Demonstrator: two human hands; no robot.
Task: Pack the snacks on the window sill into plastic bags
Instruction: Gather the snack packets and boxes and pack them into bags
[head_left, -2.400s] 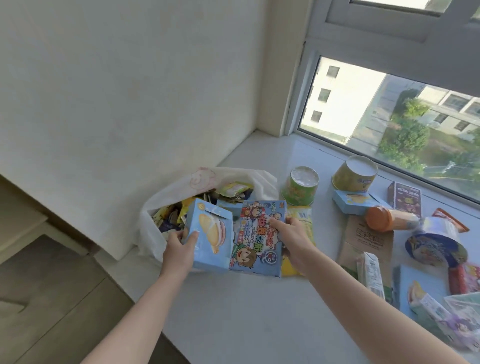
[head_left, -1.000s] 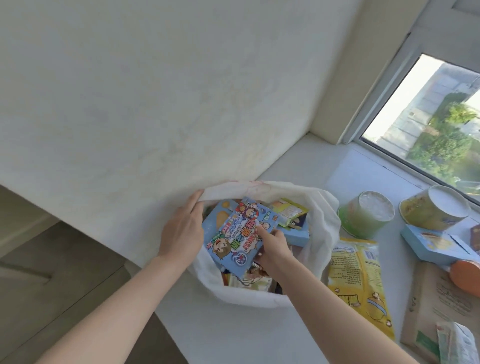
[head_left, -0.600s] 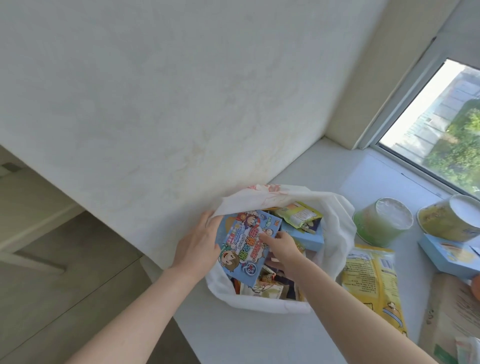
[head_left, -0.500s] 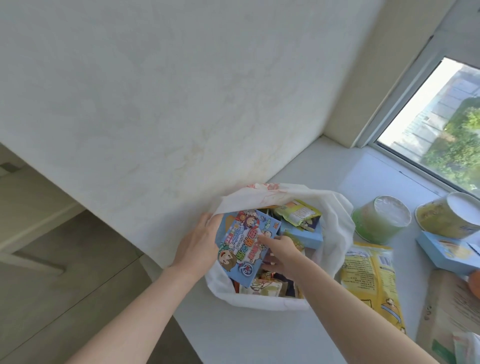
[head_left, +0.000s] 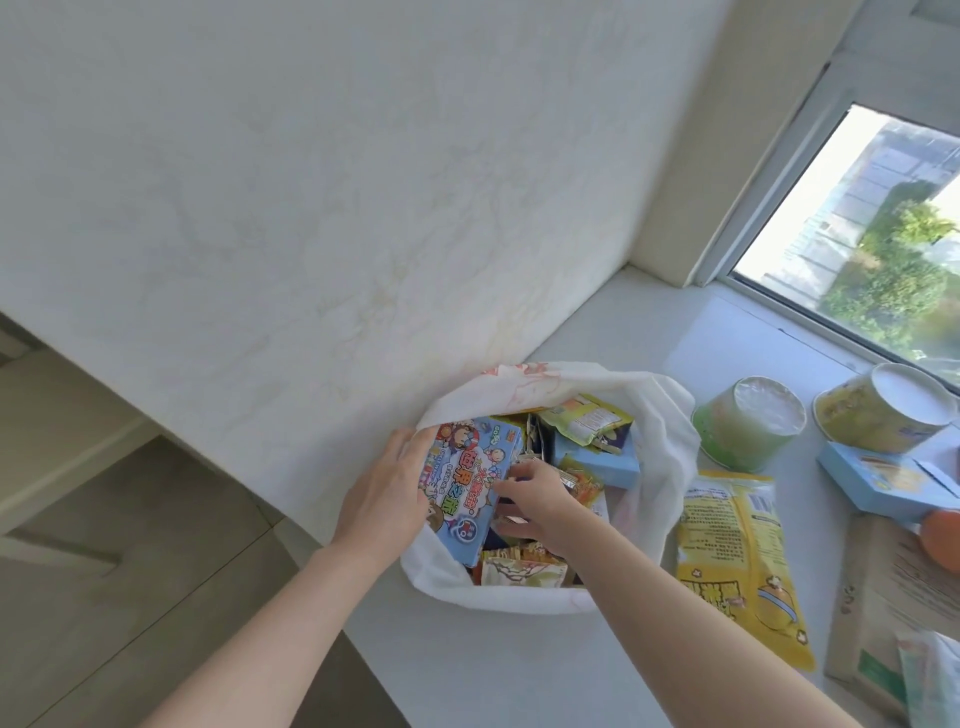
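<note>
A white plastic bag (head_left: 660, 467) stands open on the window sill (head_left: 498, 670) against the wall, filled with several snack packs and a light blue box (head_left: 597, 460). A blue cartoon snack box (head_left: 465, 488) stands tilted inside the bag at its left side. My left hand (head_left: 382, 501) cups the bag's left rim from outside, fingers reaching up beside the box. My right hand (head_left: 537, 501) is inside the bag, its fingers pinching the box's right edge.
Right of the bag lie a yellow popcorn pack (head_left: 737, 566), a green cup (head_left: 748, 426), a yellow cup (head_left: 883, 415), a pale blue box (head_left: 883, 480), a brown paper pouch (head_left: 883, 618) and an orange lid (head_left: 943, 535). The sill's edge drops to the floor at left.
The cartoon box went from above the sill into the bag and has sunk deeper along its left side. My left hand let go of the pale blue box and took the bag's rim.
</note>
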